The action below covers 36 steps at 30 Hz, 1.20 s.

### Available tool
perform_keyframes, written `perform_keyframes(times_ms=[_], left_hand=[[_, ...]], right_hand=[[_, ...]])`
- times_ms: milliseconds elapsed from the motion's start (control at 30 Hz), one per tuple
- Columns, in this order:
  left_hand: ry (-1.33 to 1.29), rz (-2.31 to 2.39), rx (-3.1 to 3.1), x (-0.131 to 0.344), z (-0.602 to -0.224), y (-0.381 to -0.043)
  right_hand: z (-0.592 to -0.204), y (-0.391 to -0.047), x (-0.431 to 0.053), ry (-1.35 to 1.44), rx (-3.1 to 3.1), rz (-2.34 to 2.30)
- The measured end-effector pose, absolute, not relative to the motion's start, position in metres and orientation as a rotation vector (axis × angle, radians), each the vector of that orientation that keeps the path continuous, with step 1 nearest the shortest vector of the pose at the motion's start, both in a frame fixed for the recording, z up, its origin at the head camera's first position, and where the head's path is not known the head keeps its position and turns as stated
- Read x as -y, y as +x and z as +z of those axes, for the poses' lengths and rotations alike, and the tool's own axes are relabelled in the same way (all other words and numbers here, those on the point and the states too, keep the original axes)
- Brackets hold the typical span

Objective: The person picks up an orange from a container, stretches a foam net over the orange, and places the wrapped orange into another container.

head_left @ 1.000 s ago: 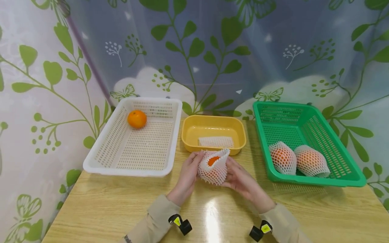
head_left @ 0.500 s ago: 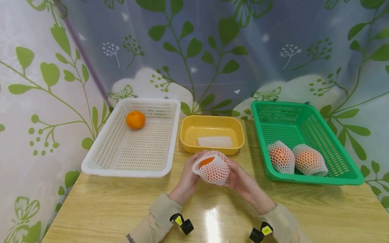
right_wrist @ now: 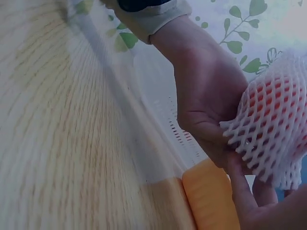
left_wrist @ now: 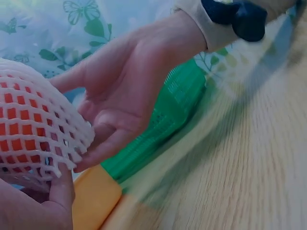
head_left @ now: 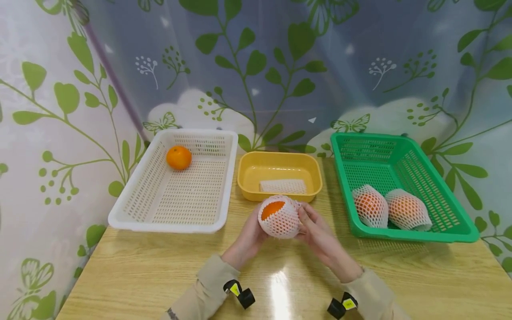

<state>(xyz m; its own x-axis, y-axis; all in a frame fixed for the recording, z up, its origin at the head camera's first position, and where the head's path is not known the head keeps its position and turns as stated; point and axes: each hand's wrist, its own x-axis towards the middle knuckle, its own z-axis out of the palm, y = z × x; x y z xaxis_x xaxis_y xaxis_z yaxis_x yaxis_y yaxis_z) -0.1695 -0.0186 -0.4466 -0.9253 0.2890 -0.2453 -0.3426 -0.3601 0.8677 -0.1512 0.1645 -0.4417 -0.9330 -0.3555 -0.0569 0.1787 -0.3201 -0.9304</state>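
Observation:
In the head view an orange (head_left: 273, 210) sits inside a white foam net sleeve (head_left: 283, 226), its bare top showing through the sleeve's mouth, which tilts up and left. My left hand (head_left: 250, 238) holds the wrapped orange from the left and below, with most of its fingers hidden behind the netting. On the other side my right hand (head_left: 322, 238) pinches the sleeve's right end between thumb and fingers. Close up in the right wrist view, the net's frayed edge (right_wrist: 261, 163) hangs over the fingertips. Both hands are above the table in front of the yellow tub.
A yellow tub (head_left: 280, 158) holds a flat foam net sleeve (head_left: 283, 186). To the left, a white basket (head_left: 168, 226) contains one bare orange (head_left: 179, 158). At right, a green basket (head_left: 416, 238) has two netted fruits (head_left: 370, 206) in it. A printed curtain (head_left: 256, 66) hangs behind.
The netted orange has turned in the hands, its sleeve's mouth swinging toward the upper left. My right hand has shifted its fingers onto the sleeve's right end. The baskets stand as before.

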Motion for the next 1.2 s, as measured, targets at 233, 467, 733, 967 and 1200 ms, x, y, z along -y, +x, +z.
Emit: perform_keyframes(times_ms=[233, 467, 733, 967, 1200], left_hand=[[-0.122, 2.323, -1.351, 0.017, -0.4468, -0.1692], [-0.169, 2.328, -1.148, 0.0173, -0.4423, -0.1687], [-0.097, 2.305, -1.141, 0.0168, -0.4397, -0.1673], [-0.128, 2.314, -1.176, 0.0167, -0.4406, -0.167], [-0.028, 2.306, -1.196, 0.0161, -0.4393, -0.1672]], right_hand=[[-0.4407, -0.152, -0.1632, -0.221, -1.602, -2.332], [-0.4434, -0.153, -0.1633, -0.27, -1.474, -2.378], [-0.4431, -0.1513, -0.1608, -0.025, -1.628, -2.357], [-0.4395, -0.1501, -0.159, -0.119, -1.953, -2.313], [-0.4383, -0.1455, -0.1543, -0.447, -2.198, -2.179]])
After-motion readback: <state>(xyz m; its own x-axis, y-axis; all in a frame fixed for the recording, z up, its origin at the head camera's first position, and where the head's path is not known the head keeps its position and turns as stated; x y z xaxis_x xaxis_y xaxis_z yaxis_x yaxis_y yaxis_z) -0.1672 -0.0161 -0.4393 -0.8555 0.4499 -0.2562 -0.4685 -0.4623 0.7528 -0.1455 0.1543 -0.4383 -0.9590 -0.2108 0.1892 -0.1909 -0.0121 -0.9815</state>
